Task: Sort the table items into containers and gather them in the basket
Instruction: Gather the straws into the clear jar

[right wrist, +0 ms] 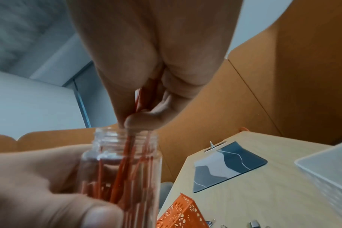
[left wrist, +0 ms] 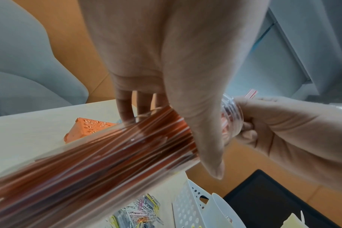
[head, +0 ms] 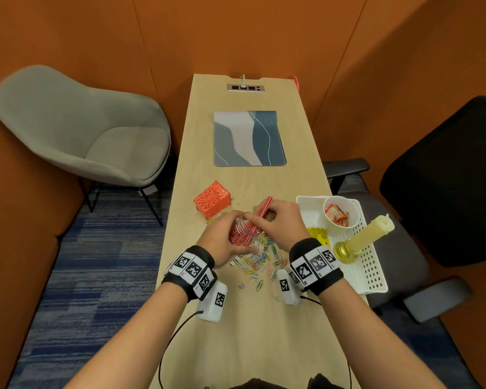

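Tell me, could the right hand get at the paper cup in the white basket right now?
Probably not yet: the right hand pinches red sticks at the jar mouth. The way to the paper cup looks free once it lets go.

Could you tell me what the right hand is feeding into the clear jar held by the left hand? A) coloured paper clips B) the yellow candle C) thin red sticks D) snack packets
C: the right hand pinches thin red sticks entering the mouth of the clear jar that the left hand grips.
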